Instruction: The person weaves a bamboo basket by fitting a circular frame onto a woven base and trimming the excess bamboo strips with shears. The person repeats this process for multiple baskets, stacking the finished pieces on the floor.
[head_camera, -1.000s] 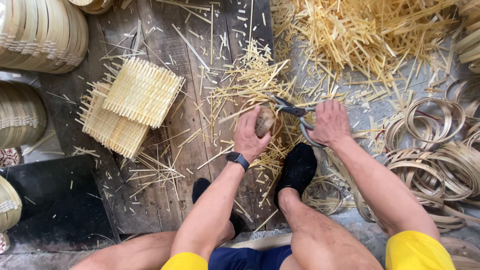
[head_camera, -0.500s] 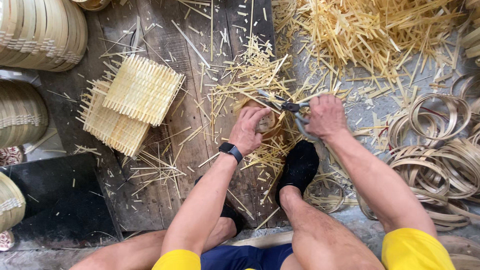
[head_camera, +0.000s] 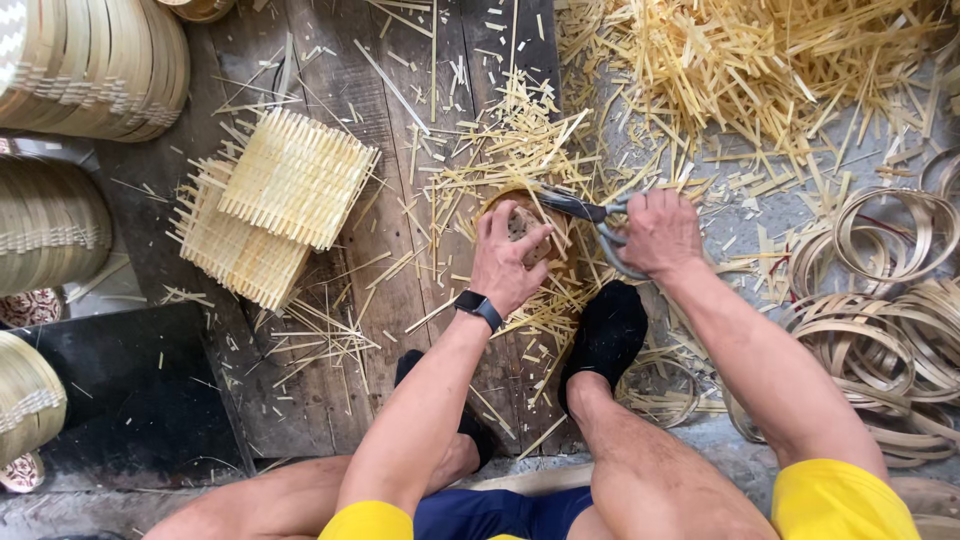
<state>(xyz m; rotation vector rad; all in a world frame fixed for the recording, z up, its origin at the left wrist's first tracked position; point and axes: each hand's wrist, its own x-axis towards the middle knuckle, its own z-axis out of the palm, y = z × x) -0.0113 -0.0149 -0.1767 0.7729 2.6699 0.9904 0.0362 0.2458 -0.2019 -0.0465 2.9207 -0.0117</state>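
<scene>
Two hands meet just above the centre of the frame, over a wooden plank floor (head_camera: 300, 400). The left hand (head_camera: 508, 262) is clamped over a small round woven bamboo piece (head_camera: 520, 222), fingers curled across its top and pressing it down; a dark wristwatch (head_camera: 478, 306) sits on that wrist. The right hand (head_camera: 658, 232) lies just to the right, closed around the handles of a pair of scissors (head_camera: 592, 215). The scissors' long axis runs nearly level across the frame, handles at the right, blades pointing left, their tip touching the upper right edge of the round piece. So the piece lies to the left of the right hand and directly under the left, which is the nearer of the two. How far the blades are parted cannot be told.

Below the hands, a foot in a black sock (head_camera: 605, 335) rests on the planks. Loose bamboo slivers (head_camera: 760, 60) are piled across the upper right and scattered around the hands. Two square woven mats (head_camera: 270, 205) lie overlapped at the left centre, well apart from the hands. Bent bamboo hoops (head_camera: 880, 300) crowd the right edge, and stacked round trays (head_camera: 90, 60) fill the upper left.
</scene>
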